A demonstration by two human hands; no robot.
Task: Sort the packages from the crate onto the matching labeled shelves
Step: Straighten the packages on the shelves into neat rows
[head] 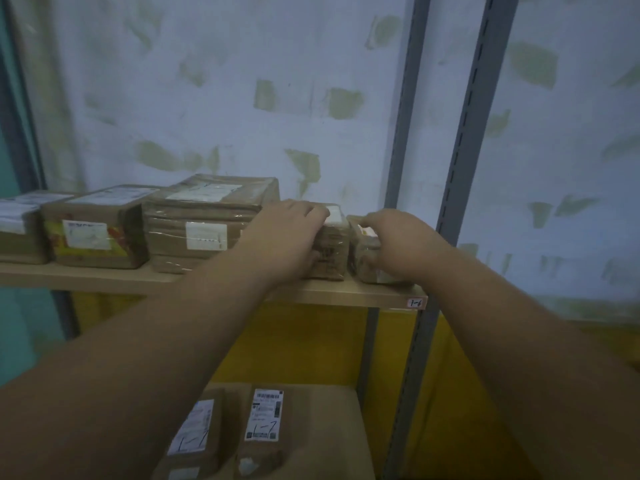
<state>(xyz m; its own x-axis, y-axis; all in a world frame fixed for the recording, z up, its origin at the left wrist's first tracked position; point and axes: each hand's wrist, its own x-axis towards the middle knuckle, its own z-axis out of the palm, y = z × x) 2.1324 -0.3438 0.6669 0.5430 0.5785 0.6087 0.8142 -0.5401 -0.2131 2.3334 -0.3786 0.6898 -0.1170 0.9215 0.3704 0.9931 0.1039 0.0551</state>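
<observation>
Fingers (313,209) of the left hand (284,237) were draped over the top of a small brown package (334,251), thumb down its near face, so that hand was basically clamping it. Right hand (398,240) was curled round another small taped package (363,261) just to the right, fingertips hooked over its top edge. Both parcels sat side by side, touching or nearly so, at the right end of the upper shelf (346,294), right above a little tag reading 1-6 (415,303).

Further left on that same shelf was a row of bigger boxes: a stacked, plastic-wrapped bundle (207,220) right beside the left hand, then a box with yellow and red print (95,233), then one more (19,230) cut off by the frame edge. All had white labels, too blurry to read.

Lower down, on the next shelf, two flat parcels (265,420) lay with shipping labels and what looked like handwritten 1-7. Grey slotted uprights (464,161) ran up on the right, yellow panel behind the lower shelf.
</observation>
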